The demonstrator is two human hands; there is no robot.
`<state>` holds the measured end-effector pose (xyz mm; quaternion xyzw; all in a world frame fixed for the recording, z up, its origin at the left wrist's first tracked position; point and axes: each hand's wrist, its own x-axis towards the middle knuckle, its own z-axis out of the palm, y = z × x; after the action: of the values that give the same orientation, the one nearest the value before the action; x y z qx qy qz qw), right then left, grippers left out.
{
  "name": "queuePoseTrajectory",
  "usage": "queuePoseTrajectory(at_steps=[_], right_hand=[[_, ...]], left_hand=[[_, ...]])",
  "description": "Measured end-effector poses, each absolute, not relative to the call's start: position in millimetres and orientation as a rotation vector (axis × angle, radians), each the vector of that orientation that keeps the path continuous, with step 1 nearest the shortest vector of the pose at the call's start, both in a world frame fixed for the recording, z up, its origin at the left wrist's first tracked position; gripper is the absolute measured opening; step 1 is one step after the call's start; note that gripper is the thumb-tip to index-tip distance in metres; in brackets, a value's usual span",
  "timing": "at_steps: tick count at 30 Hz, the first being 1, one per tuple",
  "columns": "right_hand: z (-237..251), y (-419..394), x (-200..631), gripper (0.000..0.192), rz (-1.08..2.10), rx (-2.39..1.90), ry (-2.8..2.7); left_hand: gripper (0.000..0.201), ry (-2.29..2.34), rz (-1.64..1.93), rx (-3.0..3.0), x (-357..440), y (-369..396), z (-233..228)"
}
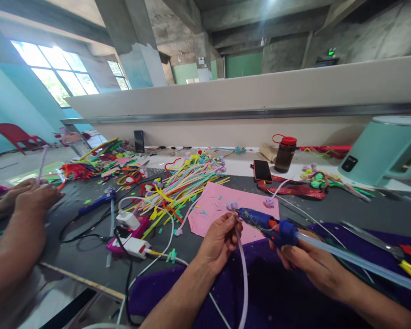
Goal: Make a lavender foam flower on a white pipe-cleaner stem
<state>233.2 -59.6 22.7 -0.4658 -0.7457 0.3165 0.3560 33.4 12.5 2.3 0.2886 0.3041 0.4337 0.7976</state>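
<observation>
Fingers of left hand (219, 241), thumb upward, pinch lilac stem (244, 274) near pink sheet (222, 191); right hand (306, 258) grips glue gun (255, 219).

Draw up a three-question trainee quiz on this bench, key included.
1. Multiple choice: which hand holds the blue glue gun? A) left B) right C) neither
2. True or false: in this view, the red-capped bottle stands between the red-edged phone and the kettle.
3. Fill in: the sheet behind the gun's nozzle is coloured ____.

Key: 1. B, the right hand; 2. True; 3. pink
</observation>
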Motion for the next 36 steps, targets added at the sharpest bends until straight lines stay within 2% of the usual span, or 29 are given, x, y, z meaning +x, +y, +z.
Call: queuePoseTrajectory(at_steps=[36], right_hand=[[36,-56,228,0.027,0.746,-1.106,-2.059]], left_hand=[[0.019,0.731,0.964,0.64,34,13,5]])
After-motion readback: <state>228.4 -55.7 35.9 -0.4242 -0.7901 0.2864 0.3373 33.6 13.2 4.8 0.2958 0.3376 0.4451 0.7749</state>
